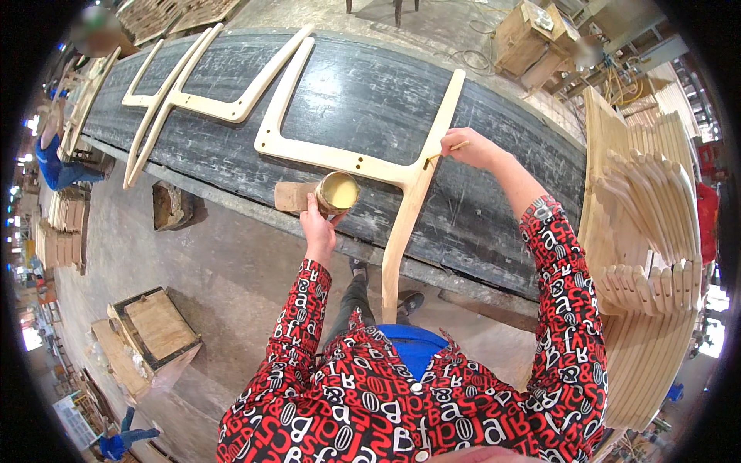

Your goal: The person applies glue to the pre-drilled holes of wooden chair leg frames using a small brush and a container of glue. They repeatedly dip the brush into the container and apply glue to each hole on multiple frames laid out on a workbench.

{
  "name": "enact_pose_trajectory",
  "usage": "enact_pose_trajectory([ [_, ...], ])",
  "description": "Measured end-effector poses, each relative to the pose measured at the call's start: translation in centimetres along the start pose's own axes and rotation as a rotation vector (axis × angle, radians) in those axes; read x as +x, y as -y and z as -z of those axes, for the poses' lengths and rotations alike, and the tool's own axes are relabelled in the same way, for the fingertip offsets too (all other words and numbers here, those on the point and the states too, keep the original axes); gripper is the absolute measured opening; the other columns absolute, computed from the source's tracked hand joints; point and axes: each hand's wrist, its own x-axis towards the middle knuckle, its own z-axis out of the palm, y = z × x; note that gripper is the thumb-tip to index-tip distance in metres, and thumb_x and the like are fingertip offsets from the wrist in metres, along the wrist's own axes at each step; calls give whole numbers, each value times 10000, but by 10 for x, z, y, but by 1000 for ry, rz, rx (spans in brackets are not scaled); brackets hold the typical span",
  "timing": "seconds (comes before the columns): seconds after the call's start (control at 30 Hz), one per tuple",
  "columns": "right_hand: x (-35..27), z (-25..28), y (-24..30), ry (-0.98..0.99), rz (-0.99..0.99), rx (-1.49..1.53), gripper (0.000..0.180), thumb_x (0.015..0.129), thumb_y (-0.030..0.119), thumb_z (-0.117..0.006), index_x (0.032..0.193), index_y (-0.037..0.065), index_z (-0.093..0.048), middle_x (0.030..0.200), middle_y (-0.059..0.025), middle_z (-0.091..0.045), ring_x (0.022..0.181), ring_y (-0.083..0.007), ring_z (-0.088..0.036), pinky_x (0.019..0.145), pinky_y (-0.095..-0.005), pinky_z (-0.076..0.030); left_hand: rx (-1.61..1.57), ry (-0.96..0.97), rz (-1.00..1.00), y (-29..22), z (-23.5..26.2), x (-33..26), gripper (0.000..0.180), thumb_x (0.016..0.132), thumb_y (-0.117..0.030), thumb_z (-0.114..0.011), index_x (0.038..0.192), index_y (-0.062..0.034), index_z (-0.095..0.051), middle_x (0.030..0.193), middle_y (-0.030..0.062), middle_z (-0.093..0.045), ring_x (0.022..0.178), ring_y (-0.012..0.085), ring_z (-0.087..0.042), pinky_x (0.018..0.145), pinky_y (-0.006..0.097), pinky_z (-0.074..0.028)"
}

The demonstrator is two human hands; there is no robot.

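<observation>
My right hand point(472, 148) pinches a thin wooden stick point(460, 145). Its lower end meets a pale wooden chair-side frame point(316, 151) near the joint of the crossbar and the long curved leg; whether it is a brush is too small to tell. My left hand point(316, 230) is closed round a small round can point(327, 205) holding creamy yellow stuff, tilted toward me at the table's near edge. Beside the can is a brown wooden block point(292, 196); I cannot tell whether it is held too. The frame lies on the dark table, with its leg reaching past the near edge toward me.
Other pale frames point(224, 108) lie along the left of the scuffed dark table point(494, 201). Stacks of curved wooden parts point(641, 231) stand at the right. Wooden boxes point(162, 324) sit on the floor at lower left. People in blue point(50, 162) are farther left.
</observation>
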Motion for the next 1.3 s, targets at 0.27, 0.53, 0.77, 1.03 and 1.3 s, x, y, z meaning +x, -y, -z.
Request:
enact_pose_trajectory([
  [0.27,-10,13,8,14,-46,60,37,741,26,-556,747,20,-592,753,-119,-585,747,-250,-583,668,-335,-461,-26,-25,-25,3,1,-5,339,962,-343,-412,1152,-67,-464,1137,87,-539,1026,219,-558,715,455,-563],
  [0.53,-87,32,8,-461,-315,129,134,843,151,-572,816,20,-578,802,-121,-560,781,-235,-545,705,-338,-445,74,-4,32,11,-13,-13,409,968,-393,-357,1224,-96,-470,1179,71,-540,1026,227,-560,697,420,-542],
  [0.77,-152,122,32,-971,-159,-357,218,883,178,-497,1014,37,-599,997,-154,-594,983,-329,-536,855,-403,-438,74,-348,-42,-33,71,-36,505,930,-434,-431,1309,-101,-410,1237,115,-493,1076,278,-527,813,446,-500],
  [1.03,-455,308,16,-954,-998,-1306,447,701,299,-737,1041,31,-624,1050,-140,-628,970,-267,-585,865,-397,-447,-182,-288,-242,-30,54,-22,495,928,-451,-421,1293,-117,-432,1223,95,-507,1055,257,-535,801,418,-498],
  [1.3,-561,234,-1,-735,-1272,-1128,494,676,364,-734,1008,16,-621,995,-166,-620,935,-309,-574,836,-428,-442,-147,-427,-363,-64,76,-61,490,937,-431,-409,1250,-56,-444,1191,123,-511,1029,296,-550,751,458,-519],
])
